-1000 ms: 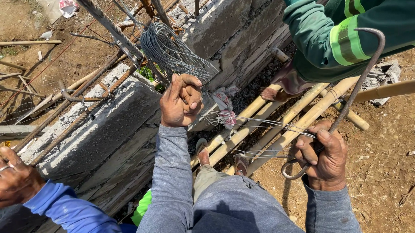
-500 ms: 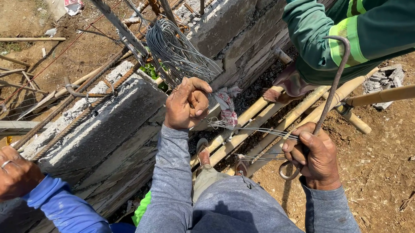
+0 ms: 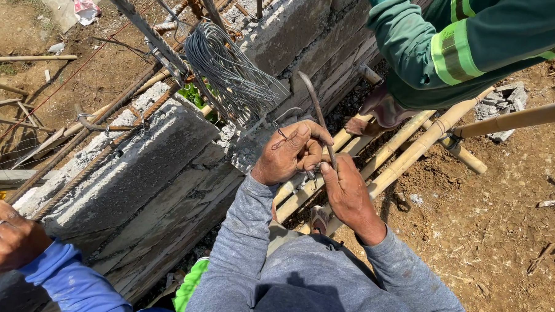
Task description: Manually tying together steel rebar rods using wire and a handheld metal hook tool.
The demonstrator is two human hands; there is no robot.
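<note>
The left hand (image 3: pixel 288 153) and right hand (image 3: pixel 345 192) meet just off the near edge of the block wall (image 3: pixel 135 169), touching each other. The right hand is closed around the lower end of a bent hook tool (image 3: pixel 319 117), whose shaft rises up and curves over the left knuckles. The left hand is clenched, pinching thin tie wire (image 3: pixel 282 130) between thumb and forefinger; how the strand runs inside the fist cannot be told.

Below the wall, to its right, bamboo poles (image 3: pixel 413 148) lie slantwise, with open dirt past them. On the wall's top edge, just beyond the left hand, sits a coil of wire (image 3: pixel 231 71), hung among rebar (image 3: pixel 140 25) that runs along the wall. At the wall's lower left a co-worker's hand (image 3: pixel 4 239) in a blue sleeve rests closed. Across the wall's far end, another person in a green jacket (image 3: pixel 466 46) bends over the poles.
</note>
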